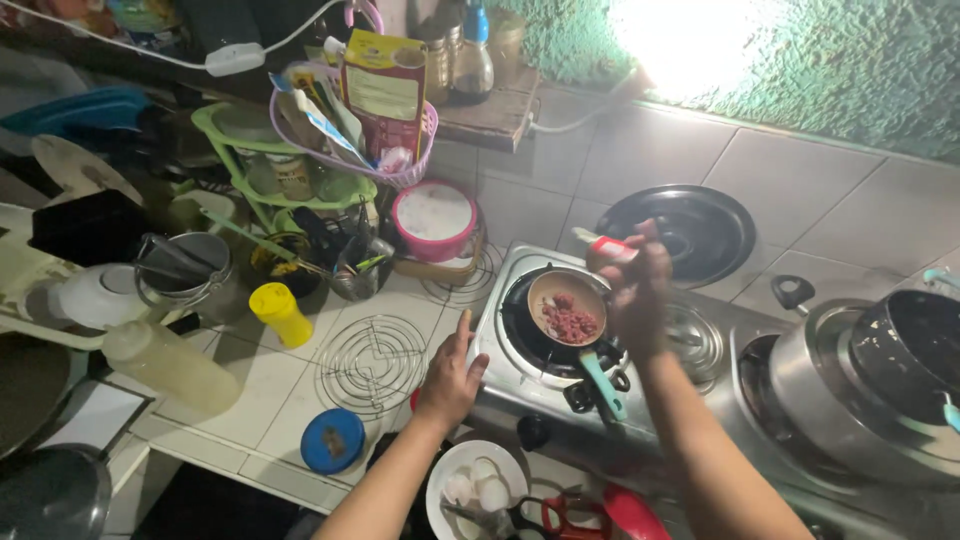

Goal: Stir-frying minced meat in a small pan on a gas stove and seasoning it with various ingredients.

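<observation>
While a small pan [566, 310] sits on the left burner of a steel stove [640, 400], the right hand [632, 290] is held just above its far rim. In the head view, this hand is closed around a small red and white container [606, 247], tipped over the pan. Reddish minced meat [570, 323] is seen inside the pan, gathered toward the right of its pale inner surface. A teal handle [600, 385] points from the pan toward the person.

The left hand [450, 378] is laid flat on the tiled counter [270, 400] just beside the stove's left edge, fingers together and extended, with nothing gripped. A round wire trivet [373, 358] lies close to its left, and a blue lid [333, 440] rests nearer the counter's front edge. A yellow bottle [280, 313] stands beyond the trivet. Below the left wrist, a white bowl [440, 495] holding pale eggs [480, 485] is seen, with red-handled scissors [560, 515] beside it.

Behind the stove, a dark round lid [690, 230] is propped against the tiled wall. At the right, a large steel pot [860, 390] occupies the other burner. A pink-rimmed tub [435, 218] is placed at the back of the counter.
</observation>
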